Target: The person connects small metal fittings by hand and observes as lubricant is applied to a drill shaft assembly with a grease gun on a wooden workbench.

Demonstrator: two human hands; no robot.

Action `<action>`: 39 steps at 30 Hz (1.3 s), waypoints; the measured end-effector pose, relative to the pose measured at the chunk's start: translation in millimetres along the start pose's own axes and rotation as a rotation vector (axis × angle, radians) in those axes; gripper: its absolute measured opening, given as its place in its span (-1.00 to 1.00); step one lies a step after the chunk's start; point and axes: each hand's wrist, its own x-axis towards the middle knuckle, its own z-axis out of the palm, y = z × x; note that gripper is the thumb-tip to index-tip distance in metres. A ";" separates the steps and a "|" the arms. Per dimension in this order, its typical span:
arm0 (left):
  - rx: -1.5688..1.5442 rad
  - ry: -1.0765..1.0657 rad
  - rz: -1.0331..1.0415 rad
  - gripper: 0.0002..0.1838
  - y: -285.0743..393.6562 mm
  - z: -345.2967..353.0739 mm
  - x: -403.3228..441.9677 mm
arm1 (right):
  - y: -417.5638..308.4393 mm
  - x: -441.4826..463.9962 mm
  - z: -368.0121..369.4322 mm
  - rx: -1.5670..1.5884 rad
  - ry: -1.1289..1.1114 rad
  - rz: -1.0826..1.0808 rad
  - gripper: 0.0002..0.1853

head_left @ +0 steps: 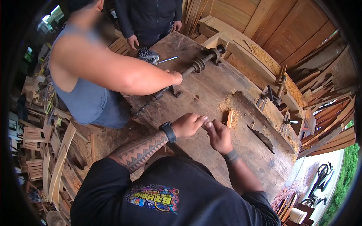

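My left hand (187, 125), with a dark watch on its wrist, is closed in a pinch over the wooden table (181, 145). My right hand (219, 136) is pinched just beside it, the fingertips of both hands almost meeting. Whatever lies between the fingers is too small and too hidden to name. Right of my hands, a small wood strip (229, 119) lies amid sawdust (226, 104). Farther right, a circular saw blade (263, 139) sticks up through the tabletop along a long wooden fence (264, 120).
Across the table a person in a grey tank top (88, 96) grips a long metal shaft (187, 71) with pulleys and bearing blocks. Another person in dark clothes (151, 19) stands behind. A screwdriver-like tool (167, 60) lies near a dark bundle (147, 54). Stacked timber (62, 162) stands left.
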 end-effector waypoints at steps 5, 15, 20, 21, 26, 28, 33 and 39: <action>0.051 -0.056 -0.046 -0.52 14.9 -7.0 1.7 | -8.9 0.4 -2.4 -0.261 0.013 -0.285 -0.56; 0.029 -0.080 -0.079 -0.55 9.7 -3.4 2.2 | 3.2 6.1 -2.2 -0.542 0.058 -0.469 -0.49; 0.034 -0.007 0.022 -0.59 -1.6 4.5 -2.6 | 21.3 1.2 -3.5 0.532 -0.318 0.442 -0.65; 0.055 -0.003 0.024 -0.60 2.3 3.8 -3.2 | 19.3 3.6 -6.8 0.680 -0.396 0.496 -0.67; 0.100 -0.024 -0.025 -0.59 3.2 -0.6 -2.3 | 13.0 3.8 1.5 -0.200 -0.065 -0.173 -0.63; 0.077 -0.036 -0.021 -0.59 7.1 -3.2 -3.5 | 8.6 -0.8 7.4 0.573 -0.243 0.478 -0.69; 0.010 -0.029 -0.019 -0.57 8.8 -2.8 -3.0 | 3.8 -1.5 6.3 -0.024 -0.124 0.076 -0.71; 0.058 -0.027 -0.039 -0.58 5.1 -6.3 -3.4 | 0.3 -1.0 11.0 -0.099 -0.037 -0.015 -0.73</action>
